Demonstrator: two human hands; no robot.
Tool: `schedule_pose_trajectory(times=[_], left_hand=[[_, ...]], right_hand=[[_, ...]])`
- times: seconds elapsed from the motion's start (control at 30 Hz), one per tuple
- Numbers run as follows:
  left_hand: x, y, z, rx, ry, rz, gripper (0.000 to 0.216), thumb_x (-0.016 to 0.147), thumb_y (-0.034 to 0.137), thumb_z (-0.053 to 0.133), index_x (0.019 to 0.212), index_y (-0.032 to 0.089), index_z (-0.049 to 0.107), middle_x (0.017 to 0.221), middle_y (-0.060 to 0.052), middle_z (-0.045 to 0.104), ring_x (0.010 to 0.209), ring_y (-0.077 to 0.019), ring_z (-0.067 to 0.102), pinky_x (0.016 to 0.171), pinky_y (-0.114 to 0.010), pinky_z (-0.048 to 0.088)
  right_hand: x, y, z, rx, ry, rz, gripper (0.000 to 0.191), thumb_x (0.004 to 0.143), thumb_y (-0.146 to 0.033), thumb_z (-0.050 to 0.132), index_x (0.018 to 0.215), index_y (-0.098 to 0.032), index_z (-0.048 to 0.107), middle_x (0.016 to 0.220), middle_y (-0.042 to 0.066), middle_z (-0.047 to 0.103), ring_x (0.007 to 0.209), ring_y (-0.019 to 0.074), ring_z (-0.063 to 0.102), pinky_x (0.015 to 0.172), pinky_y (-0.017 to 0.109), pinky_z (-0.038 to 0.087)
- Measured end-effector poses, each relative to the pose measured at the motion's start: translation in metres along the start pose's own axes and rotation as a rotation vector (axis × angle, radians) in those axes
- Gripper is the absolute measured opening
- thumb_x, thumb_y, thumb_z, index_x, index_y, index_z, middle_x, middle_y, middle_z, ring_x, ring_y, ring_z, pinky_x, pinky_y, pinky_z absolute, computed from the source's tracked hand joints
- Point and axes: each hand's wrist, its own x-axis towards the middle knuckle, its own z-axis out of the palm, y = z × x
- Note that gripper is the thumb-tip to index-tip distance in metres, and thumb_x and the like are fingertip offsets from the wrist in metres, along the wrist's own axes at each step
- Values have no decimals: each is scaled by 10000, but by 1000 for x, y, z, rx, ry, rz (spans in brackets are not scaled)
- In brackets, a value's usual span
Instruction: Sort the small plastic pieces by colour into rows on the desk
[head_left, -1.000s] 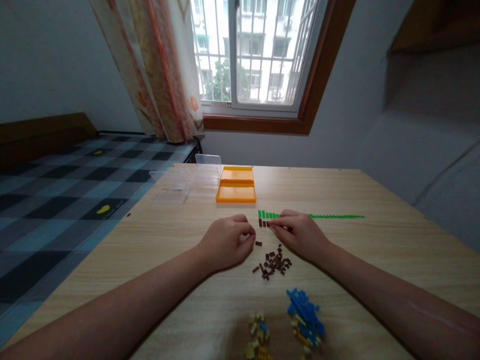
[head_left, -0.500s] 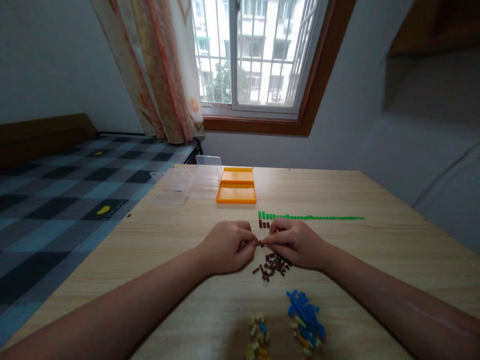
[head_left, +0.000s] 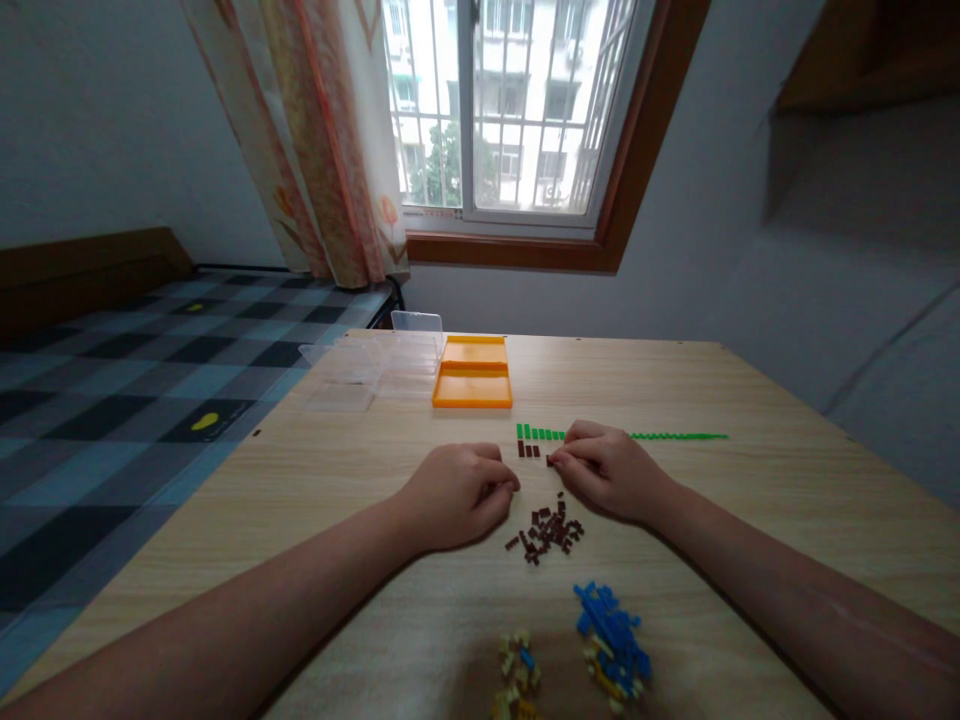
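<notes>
My right hand (head_left: 613,468) pinches a small brown building brick (head_left: 550,460) at the table surface, just right of a short row of brown bricks (head_left: 528,451). Above that row runs a long line of green bricks (head_left: 540,433), sorted from larger on the left to tiny on the right; my right hand covers part of it. My left hand (head_left: 466,495) rests on the table with fingers curled closed, and nothing shows in them. A loose pile of brown bricks (head_left: 551,530) lies between and below the hands, touched by neither.
A pile of blue bricks (head_left: 611,625) with some yellow ones lies near the front. Beside it are pale yellow bricks (head_left: 517,665). An open orange case (head_left: 472,405) and clear plastic boxes (head_left: 341,395) stand at the back left of the wooden table (head_left: 750,560).
My right hand has moved right and away from my left fingertips, carrying a brown brick up beside the short brown row. The left hand has stayed in place.
</notes>
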Motion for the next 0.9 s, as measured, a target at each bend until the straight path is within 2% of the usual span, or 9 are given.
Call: schedule_pose_trajectory(times=[0.23, 0.4, 0.57, 0.8, 0.9], left_hand=[[1, 0, 0, 22, -17, 3, 240, 857, 170, 559, 863, 214, 794, 751, -19, 661, 624, -127, 600, 569, -251, 395], [1, 0, 0, 12, -21, 9, 240, 869, 176, 554, 867, 214, 792, 753, -18, 656, 619, -124, 590, 568, -250, 392], [1, 0, 0, 4, -16, 1, 233, 856, 166, 562, 866, 209, 791, 770, -18, 668, 613, -120, 588, 562, -248, 389], [1, -1, 0, 17, -15, 1, 239, 877, 180, 555, 872, 213, 792, 768, -20, 671, 635, -126, 608, 575, -248, 407], [0, -1, 1, 20, -12, 2, 244, 879, 183, 551, 875, 212, 794, 767, -23, 673, 640, -129, 613, 581, -245, 413]], right_hand=[[4, 2, 2, -8, -4, 25, 335, 1001, -255, 503, 739, -170, 694, 777, 46, 609, 714, 144, 578, 666, 271, 409], [7, 4, 0, -20, -23, 22, 386, 1010, -273, 493, 671, -162, 639, 699, 19, 549, 656, 125, 546, 633, 263, 367], [8, 6, 0, -38, -36, 18, 379, 1008, -272, 492, 680, -162, 648, 687, 16, 542, 639, 123, 534, 619, 263, 352], [6, 5, 2, -2, 28, 9, 382, 1000, -265, 499, 657, -167, 638, 655, 17, 540, 613, 124, 526, 603, 268, 355], [7, 4, 2, -18, 13, 16, 391, 999, -271, 500, 644, -168, 629, 652, 15, 543, 609, 123, 531, 600, 265, 354]])
